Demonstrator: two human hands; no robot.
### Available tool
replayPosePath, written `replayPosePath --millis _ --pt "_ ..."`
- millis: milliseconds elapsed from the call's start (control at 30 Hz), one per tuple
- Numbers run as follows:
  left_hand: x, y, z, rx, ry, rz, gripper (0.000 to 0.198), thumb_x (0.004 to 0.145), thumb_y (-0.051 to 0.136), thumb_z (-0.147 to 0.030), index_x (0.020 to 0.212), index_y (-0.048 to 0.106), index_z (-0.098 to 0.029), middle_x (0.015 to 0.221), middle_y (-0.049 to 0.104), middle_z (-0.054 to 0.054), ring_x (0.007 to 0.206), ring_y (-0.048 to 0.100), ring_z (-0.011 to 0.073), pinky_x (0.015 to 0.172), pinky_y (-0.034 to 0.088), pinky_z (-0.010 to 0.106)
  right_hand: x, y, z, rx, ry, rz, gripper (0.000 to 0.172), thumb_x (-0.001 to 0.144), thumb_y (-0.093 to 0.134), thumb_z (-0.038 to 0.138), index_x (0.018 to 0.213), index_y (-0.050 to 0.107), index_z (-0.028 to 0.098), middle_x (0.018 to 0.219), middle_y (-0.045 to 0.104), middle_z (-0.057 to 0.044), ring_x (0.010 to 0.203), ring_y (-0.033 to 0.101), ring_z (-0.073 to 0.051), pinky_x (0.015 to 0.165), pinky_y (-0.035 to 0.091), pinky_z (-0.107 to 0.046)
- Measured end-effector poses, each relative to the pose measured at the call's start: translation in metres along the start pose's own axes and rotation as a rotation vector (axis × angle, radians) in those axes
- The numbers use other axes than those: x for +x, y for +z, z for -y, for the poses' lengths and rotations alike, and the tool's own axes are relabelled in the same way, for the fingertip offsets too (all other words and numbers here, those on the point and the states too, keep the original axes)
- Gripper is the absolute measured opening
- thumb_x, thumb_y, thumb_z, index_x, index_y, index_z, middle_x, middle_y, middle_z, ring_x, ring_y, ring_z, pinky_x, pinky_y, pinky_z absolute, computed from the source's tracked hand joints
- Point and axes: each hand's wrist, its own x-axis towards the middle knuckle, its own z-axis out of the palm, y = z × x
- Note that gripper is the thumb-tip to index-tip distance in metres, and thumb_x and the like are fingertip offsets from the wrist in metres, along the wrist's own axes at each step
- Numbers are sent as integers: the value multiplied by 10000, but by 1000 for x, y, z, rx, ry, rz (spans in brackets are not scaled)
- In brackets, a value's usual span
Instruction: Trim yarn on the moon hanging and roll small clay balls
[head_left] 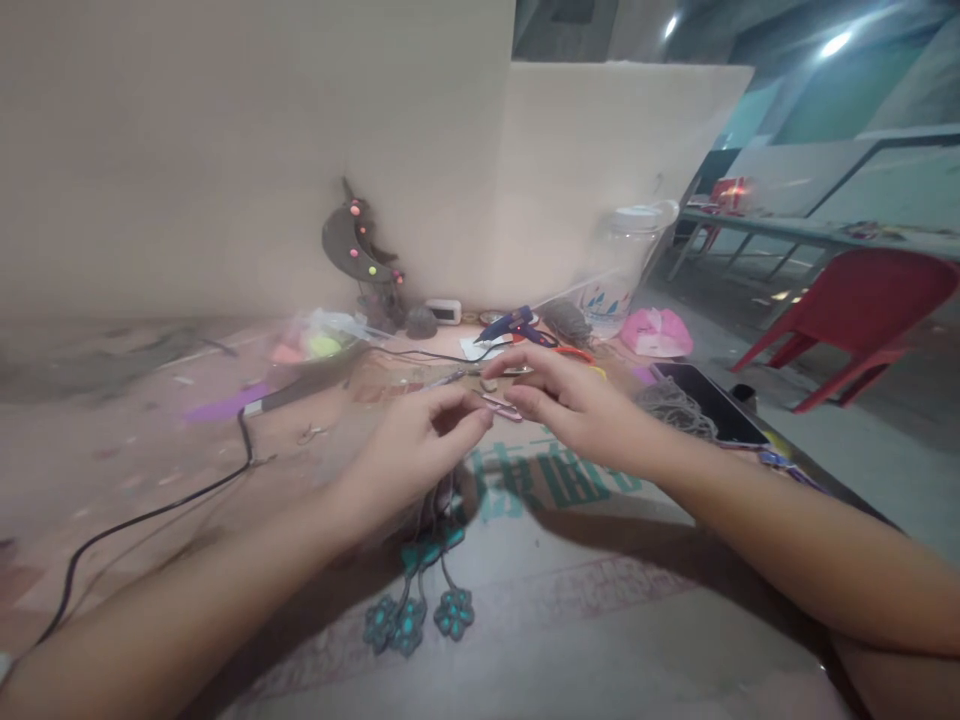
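Space between the left hand (409, 440) and the right hand (577, 400) held the slim pink piece (504, 408), over the middle of the worktop (637, 620). Its long axis ran crosswise, from one hand toward the other, with the right end slanting a little toward the worktop's near side. From the left hand it lay just off the fingertips, toward the right edge; from the right hand it lay just below the thumb tip, toward the left edge. Neither hand was clearly nearer, and that even spacing seemed to be the relation that mattered for either grip. The right thumb stood apart from the curled forefinger, with a visible gap between them. The left thumb and forefinger came close at their tips, but whether they pinched anything could not be told.

A small rounded piece (489, 384) sat just beyond the pink one, on the side of the far edge. Toward the near edge from the left hand, grey cords led down to a teal-and-grey flower ornament (409, 625); whether that hand bore its weight was unclear. The blue glue gun (510, 323) lay farther back, near the far edge, well apart from both thumbs.
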Motion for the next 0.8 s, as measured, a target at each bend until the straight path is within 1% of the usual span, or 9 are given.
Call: replayPosePath --millis 167,300,400,500,600,667,700,733,800 --pt "6 -16 8 74 -81 183 220 862 521 -349 759 651 -203 697 632 -27 681 580 157 604 395 242 3 -25 3 -59 29 -67 185 955 512 242 1112 603 209 782 585 0 625 479 -121 570 367 -252" --pt "15 -39 18 127 -159 319 221 839 509 -355 742 638 -204 655 609 -22 650 578 164 580 390 243 6 -51 -1 19 68 -163 182 953 556 291 1106 619 216 715 556 -2 625 503 -134 525 357 -246" --pt "22 -53 32 175 -192 359 211 837 510 -354 768 641 -204 680 634 -13 650 587 168 569 399 240 6 -69 -2 96 85 -252 148 942 583 294 1064 624 221 619 467 30 540 439 -114 477 318 -238" --pt "25 -54 40 274 -192 322 256 855 485 -333 676 604 -193 642 615 -7 611 558 161 573 397 247 5 -77 -1 164 77 -293 121 949 582 286 1048 623 228 549 343 66 470 335 -98 440 252 -238" --pt "17 -42 26 212 -115 333 346 902 440 -322 645 627 -186 652 620 8 636 566 160 615 425 254 3 -73 1 189 66 -263 120 950 583 283 1046 624 225 553 347 66 470 323 -95 441 250 -238" --pt "5 -31 7 6 16 444 248 905 496 -302 887 730 -222 875 713 13 817 644 170 728 479 245 2 -66 3 176 66 -233 126 948 584 288 1044 628 220 602 416 45 507 372 -99 461 288 -237" --pt "-1 -26 -3 -42 88 511 290 868 577 -271 1125 711 -282 1090 714 10 941 652 177 792 491 247 2 -63 5 168 66 -212 133 947 585 293 1046 629 216 632 448 34 530 394 -101 471 300 -237" --pt "-6 -22 -11 -60 132 571 420 857 614 -247 1266 651 -336 1252 672 6 1028 640 180 838 493 251 1 -59 6 160 64 -188 143 949 583 300 1052 630 213 657 468 27 550 410 -103 478 305 -236" --pt "-11 -17 -22 -97 125 484 277 878 634 -287 1137 725 -316 1142 723 5 955 661 171 823 505 254 0 -51 9 162 63 -135 165 960 564 305 1077 624 206 671 467 29 566 408 -102 488 301 -232"
